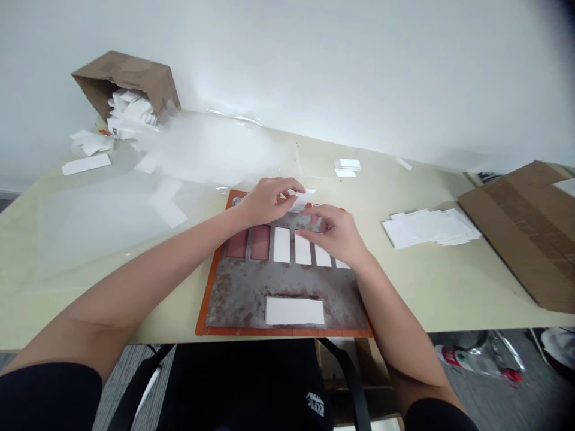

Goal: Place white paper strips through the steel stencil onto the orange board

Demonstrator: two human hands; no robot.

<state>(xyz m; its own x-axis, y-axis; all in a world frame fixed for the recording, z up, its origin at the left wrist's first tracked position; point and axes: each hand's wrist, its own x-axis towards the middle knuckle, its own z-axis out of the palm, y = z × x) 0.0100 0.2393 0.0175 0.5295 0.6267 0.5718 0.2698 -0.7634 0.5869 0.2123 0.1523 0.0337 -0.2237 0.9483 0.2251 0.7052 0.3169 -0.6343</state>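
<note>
My left hand (269, 202) pinches a small white paper card (302, 200) between thumb and fingertips, above the far edge of a grey metal plate (242, 293). Just to the right, my right hand (336, 232) hovers over the plate with thumb and fingers apart, nothing visible between them. A row of rectangular slots crosses the plate. The two left slots (259, 242) show a reddish-brown bottom; white cards (282, 245) lie in the slots to their right, partly covered by my right hand. One long white piece (294, 311) lies near the plate's front edge.
An orange board (204, 320) lies under the plate. At the back left, a tipped cardboard box (148, 75) spills white pieces beside clear plastic sheeting (215, 149). Fanned white cards (426, 228) lie on the right, before another cardboard box (525, 233). A small card stack (348, 164) sits behind.
</note>
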